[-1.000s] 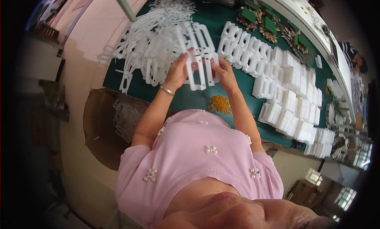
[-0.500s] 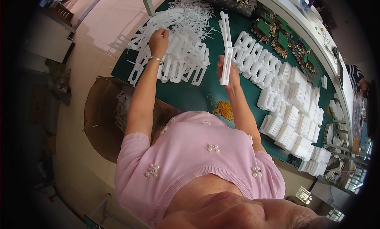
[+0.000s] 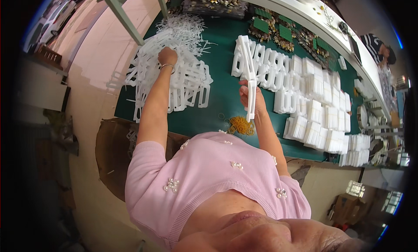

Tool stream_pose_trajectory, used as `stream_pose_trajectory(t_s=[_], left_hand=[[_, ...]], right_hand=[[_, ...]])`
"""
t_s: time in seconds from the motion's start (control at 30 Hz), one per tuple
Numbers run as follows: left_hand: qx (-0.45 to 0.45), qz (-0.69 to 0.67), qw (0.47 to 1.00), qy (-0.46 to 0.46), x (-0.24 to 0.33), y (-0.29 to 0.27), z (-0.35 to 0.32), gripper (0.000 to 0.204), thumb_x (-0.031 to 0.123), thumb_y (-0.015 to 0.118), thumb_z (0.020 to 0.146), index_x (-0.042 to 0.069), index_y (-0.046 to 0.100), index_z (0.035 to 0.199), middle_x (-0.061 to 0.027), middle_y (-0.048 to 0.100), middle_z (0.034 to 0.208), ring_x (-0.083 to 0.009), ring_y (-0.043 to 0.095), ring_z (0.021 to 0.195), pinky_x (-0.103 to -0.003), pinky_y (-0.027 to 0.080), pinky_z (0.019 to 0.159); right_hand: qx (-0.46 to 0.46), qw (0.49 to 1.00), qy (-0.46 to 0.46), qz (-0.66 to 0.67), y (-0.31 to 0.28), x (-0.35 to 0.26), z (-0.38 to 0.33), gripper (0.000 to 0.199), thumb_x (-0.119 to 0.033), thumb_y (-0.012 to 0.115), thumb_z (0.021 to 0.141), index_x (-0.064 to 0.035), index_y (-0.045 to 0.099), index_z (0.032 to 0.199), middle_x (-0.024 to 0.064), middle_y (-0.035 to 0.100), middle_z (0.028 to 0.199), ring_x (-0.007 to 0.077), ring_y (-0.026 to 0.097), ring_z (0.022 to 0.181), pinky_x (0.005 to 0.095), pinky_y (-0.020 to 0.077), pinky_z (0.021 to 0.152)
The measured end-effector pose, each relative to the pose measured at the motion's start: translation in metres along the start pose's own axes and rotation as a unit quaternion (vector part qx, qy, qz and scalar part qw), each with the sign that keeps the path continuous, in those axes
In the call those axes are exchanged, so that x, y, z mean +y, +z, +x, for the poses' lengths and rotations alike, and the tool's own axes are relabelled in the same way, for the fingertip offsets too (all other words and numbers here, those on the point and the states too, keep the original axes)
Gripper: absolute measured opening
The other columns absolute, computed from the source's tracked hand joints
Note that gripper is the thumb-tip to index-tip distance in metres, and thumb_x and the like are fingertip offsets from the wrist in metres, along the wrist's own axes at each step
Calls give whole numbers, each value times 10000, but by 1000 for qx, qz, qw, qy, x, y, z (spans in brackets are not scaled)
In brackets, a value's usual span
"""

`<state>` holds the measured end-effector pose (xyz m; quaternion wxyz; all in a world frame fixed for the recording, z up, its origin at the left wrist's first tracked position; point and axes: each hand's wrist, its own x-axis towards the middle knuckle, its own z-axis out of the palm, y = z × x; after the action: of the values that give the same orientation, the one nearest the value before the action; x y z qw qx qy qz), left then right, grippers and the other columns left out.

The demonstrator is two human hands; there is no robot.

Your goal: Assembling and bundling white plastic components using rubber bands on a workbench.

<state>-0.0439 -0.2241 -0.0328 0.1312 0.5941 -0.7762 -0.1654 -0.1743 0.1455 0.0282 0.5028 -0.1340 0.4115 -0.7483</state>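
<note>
My left hand (image 3: pixel 167 57) is closed, its fingers curled at the far part of a loose pile of white slotted plastic frames (image 3: pixel 191 84). Whatever its fingers grip is hidden. In my right hand (image 3: pixel 253 97), closed, is a white plastic frame (image 3: pixel 251 75), held edge-on and pointing away from me. It may be more than one piece, with a narrow join midway. The held piece's far end overlaps the left end of the rows of similar frames standing on edge (image 3: pixel 274 71); I cannot tell whether it touches them.
Yellow rubber bands (image 3: pixel 241 126) lie near the table's front edge. Banded white stacks (image 3: pixel 313 110) fill the right side. Thin white plastic scraps (image 3: pixel 185 28) are heaped behind the pile. A cardboard box (image 3: pixel 109 158) stands at the left below the table. Green boards (image 3: pixel 261 25) lie farther back.
The whole view has shifted, with the table now farther left. My left hand stays at the pile, its fingers more tucked in. The frame in my right hand now overlaps the standing rows.
</note>
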Motion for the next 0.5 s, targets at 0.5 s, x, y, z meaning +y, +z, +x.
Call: stream_pose_trajectory(t_s=[0.5], left_hand=[[13, -516, 821, 244, 26, -55, -164, 156, 66, 385, 963, -55, 385, 1062, -220, 609, 1089, -257, 645, 934, -323, 536, 805]], right_hand=[[-11, 998, -46, -51, 34, -3, 37, 177, -100, 572, 858, -20, 608, 1012, 22, 589, 739, 76, 494, 552, 202, 376, 491]])
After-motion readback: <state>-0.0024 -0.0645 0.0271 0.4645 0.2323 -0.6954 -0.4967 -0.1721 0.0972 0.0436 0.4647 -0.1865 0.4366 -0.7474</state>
